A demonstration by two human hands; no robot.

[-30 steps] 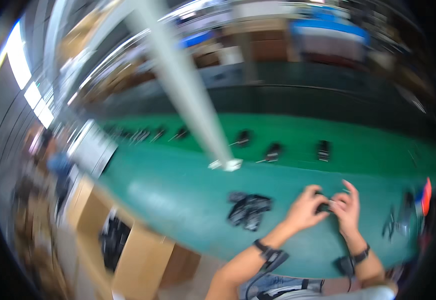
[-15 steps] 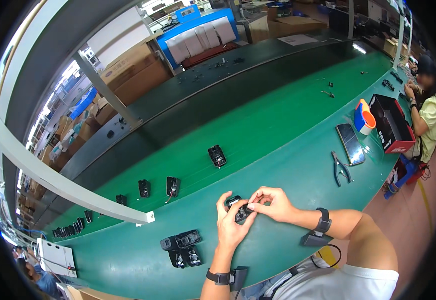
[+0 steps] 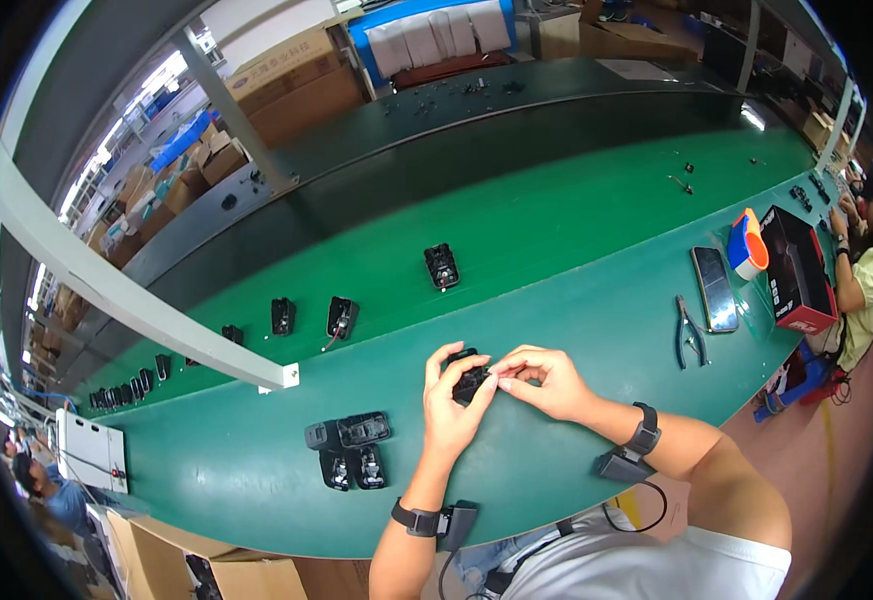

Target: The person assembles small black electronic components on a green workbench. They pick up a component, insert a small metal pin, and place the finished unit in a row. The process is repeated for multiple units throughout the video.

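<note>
A small black plastic housing (image 3: 467, 383) sits in my left hand (image 3: 446, 412), whose fingers and thumb grip its sides just above the green bench. My right hand (image 3: 548, 384) is at the housing's right edge, thumb and forefinger pinched together. Whatever lies between those fingertips is too small to make out. Fingers cover much of the housing, but dark inner parts show. Left of my hands, several similar black housings rest in a cluster on the bench, among them an open housing (image 3: 366, 467) and another black housing (image 3: 363, 429).
On the green belt beyond, several black housings lie in a line, including a nearer housing (image 3: 441, 266). Pliers (image 3: 689, 335), a phone (image 3: 714, 290), a tape roll (image 3: 747, 245) and a black-red box (image 3: 798, 270) sit right. A metal post (image 3: 274, 374) crosses left. A co-worker (image 3: 864, 270) sits far right.
The whole view has shifted, so the bench and belt appear higher. My left hand still grips the housing; my right fingers remain pinched at its edge, with the fingers slightly repositioned.
</note>
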